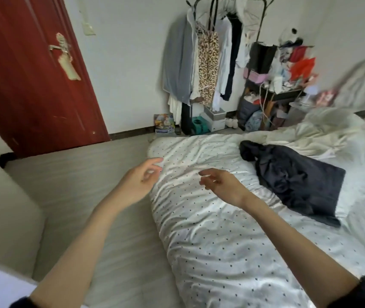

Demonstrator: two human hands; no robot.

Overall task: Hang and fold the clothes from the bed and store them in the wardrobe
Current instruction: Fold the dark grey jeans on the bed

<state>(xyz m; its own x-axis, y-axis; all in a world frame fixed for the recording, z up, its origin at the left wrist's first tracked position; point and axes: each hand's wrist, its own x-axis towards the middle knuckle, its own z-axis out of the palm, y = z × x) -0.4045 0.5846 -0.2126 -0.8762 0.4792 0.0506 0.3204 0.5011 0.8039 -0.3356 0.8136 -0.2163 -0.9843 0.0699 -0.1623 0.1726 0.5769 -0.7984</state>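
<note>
Both hands, the left hand (140,177) and right hand (220,182), hover empty with loosely curled fingers over the dotted bed (210,241) at mid-frame, so reach right for the crumpled dark garment (297,178), lifting it by two edge points to shake flat.

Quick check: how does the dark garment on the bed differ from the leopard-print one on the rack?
The dark garment lies crumpled on the dotted bed cover; the leopard-print garment hangs upright on the black clothes rack. The dark one is plain navy or black; the leopard one is tan with brown spots. The dark one lies alone; the leopard one is crowded between other hanging clothes. Neither hand touches either.
</note>
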